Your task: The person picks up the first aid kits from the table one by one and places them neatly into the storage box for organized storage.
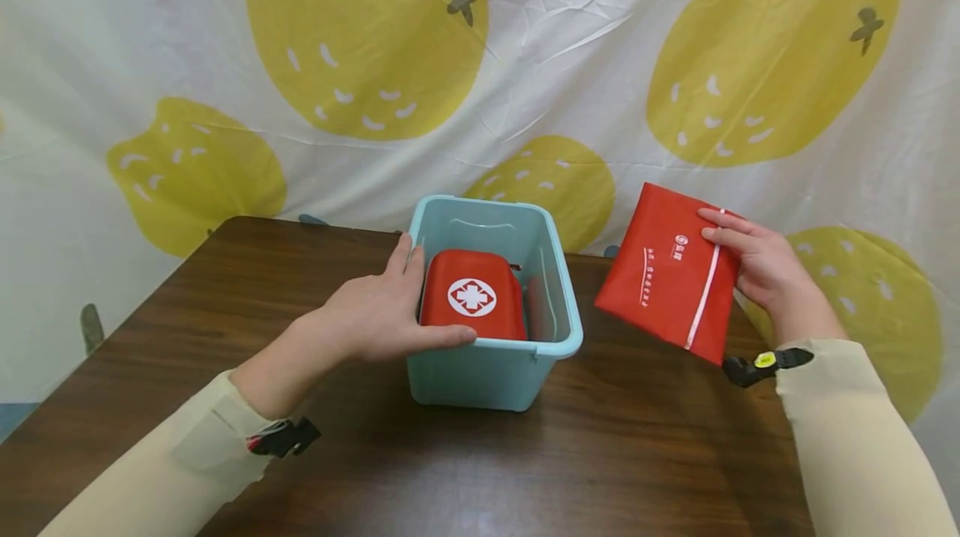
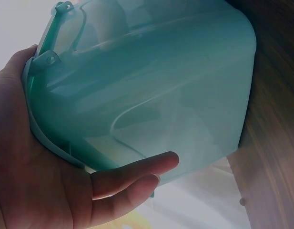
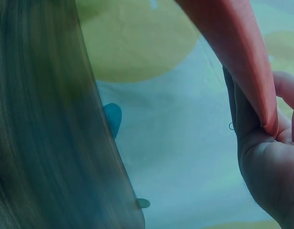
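Note:
A light-blue plastic bin (image 1: pixel 480 374) stands upright on the table. Inside it sits a red first-aid case (image 1: pixel 442 303) with a white cross emblem. My left hand (image 1: pixel 378 312) rests against the bin's near left corner, its thumb lying along the near rim. In the left wrist view, the fingers (image 2: pixel 137 179) stretch fairly straight along the bin's outer wall (image 2: pixel 185 105). To the right of the bin, my right hand (image 1: pixel 768 266) pinches the edge of a flat red pouch (image 1: pixel 660 270) with white lettering and a white stripe. The pouch (image 3: pixel 242 47) appears edge-on in the right wrist view.
The dark wooden table (image 1: pixel 315 454) reaches back to a white cloth (image 1: pixel 555 45) printed with yellow fruit. Black straps with small devices sit on the left wrist (image 1: pixel 285 437) and right wrist (image 1: pixel 765 363), over pale sleeves.

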### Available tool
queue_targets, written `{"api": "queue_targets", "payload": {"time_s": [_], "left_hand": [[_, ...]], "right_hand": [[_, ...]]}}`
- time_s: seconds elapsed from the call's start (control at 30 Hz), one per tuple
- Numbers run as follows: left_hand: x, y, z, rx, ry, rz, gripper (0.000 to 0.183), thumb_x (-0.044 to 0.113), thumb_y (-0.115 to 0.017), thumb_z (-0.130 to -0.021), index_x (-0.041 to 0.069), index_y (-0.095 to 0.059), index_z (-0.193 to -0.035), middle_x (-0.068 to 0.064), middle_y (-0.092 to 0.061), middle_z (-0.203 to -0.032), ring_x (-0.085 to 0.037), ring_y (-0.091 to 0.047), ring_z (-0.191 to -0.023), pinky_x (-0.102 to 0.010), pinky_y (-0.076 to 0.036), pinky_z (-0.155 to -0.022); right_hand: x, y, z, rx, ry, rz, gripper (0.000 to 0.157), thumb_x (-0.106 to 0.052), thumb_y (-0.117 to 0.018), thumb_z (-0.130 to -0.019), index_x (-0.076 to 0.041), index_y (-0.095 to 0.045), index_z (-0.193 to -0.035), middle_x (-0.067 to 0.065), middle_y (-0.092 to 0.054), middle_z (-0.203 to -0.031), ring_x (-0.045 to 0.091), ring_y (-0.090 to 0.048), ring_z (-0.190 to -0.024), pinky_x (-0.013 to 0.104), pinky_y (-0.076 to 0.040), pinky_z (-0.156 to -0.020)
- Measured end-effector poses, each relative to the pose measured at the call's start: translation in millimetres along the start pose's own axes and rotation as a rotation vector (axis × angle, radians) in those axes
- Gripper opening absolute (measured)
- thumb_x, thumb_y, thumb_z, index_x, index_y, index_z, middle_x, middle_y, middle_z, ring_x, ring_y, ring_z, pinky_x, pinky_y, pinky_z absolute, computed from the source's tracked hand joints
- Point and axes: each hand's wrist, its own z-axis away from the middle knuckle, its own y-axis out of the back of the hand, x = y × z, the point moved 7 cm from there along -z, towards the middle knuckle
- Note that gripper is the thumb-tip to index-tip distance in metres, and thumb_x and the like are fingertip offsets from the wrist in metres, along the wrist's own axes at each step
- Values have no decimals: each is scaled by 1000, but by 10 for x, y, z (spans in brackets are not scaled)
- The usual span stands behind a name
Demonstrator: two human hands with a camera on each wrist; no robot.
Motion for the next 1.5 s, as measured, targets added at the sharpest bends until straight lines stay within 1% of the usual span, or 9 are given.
{"api": "queue_targets", "payload": {"time_s": [0.1,0.3,0.5,0.63,0.77,1.07,1.2,1.37,1.5], "left_hand": [[-1,-5,1,0,1,-2,137,94,-58,-85,1,-12,-175,-22,-6,-185,-36,-76,-105,-48,-61,-90],[-2,-7,7,1,6,-7,137,94,-58,-85,1,-13,-175,-20,-4,-185,-36,-76,-102,-47,-61,-89],[3,-3,11,0,7,-6,137,94,-58,-85,1,-12,-175,-19,-4,-185,-35,-75,-101,-47,-61,-88],[5,4,13,7,5,-5,137,94,-58,-85,1,-13,-175,-19,-4,-185,-35,-75,-99,-47,-61,-87],[2,4,10,6,5,-3,137,93,-58,-85,1,-12,-175,-19,-3,-186,-34,-75,-98,-46,-61,-88],[-1,-4,6,-3,8,-2,138,94,-57,-85,0,-12,-175,-20,-2,-185,-37,-75,-103,-47,-61,-90],[-2,-2,8,1,7,-3,138,94,-57,-85,0,-12,-175,-20,-2,-185,-38,-75,-104,-48,-61,-91],[-4,-1,10,0,8,-5,138,94,-57,-85,0,-13,-175,-20,-2,-185,-37,-76,-102,-48,-61,-91],[-2,3,9,-3,11,-4,138,94,-58,-85,0,-13,-175,-20,-3,-185,-36,-76,-101,-47,-61,-89]], "right_hand": [[-24,-2,-8,6,3,-4,42,-23,-78,-103,-34,-75,-143,-13,-65,-127,7,-73,-102,27,-66,-83],[-84,-32,-27,8,14,-12,44,-25,-78,-102,-36,-73,-144,-12,-57,-138,5,-70,-109,24,-65,-86],[-169,-98,-29,-6,31,-43,41,-23,-78,-103,-33,-75,-143,-14,-67,-130,7,-72,-106,26,-65,-85],[-224,-205,-33,-52,48,-73,39,-18,-74,-106,-28,-75,-143,-11,-75,-121,10,-75,-102,28,-66,-84],[-259,-332,-33,-75,61,-64,34,-16,-72,-106,-27,-79,-137,-9,-77,-116,11,-77,-99,29,-67,-82],[-297,-670,-71,-105,61,-44,31,-13,-73,-106,-26,-83,-131,-9,-78,-116,13,-78,-96,32,-67,-80],[-311,-832,-95,-126,58,-19,36,-14,-74,-105,-25,-78,-139,-9,-75,-121,13,-78,-97,32,-67,-81],[-335,-1033,-110,-141,53,6,56,-16,-75,-105,-24,-61,-159,-5,-70,-124,13,-78,-98,31,-67,-82],[-357,-1183,-125,-126,59,58,63,-19,-73,-106,-24,-53,-165,-3,-65,-131,12,-77,-101,30,-67,-84]]}}
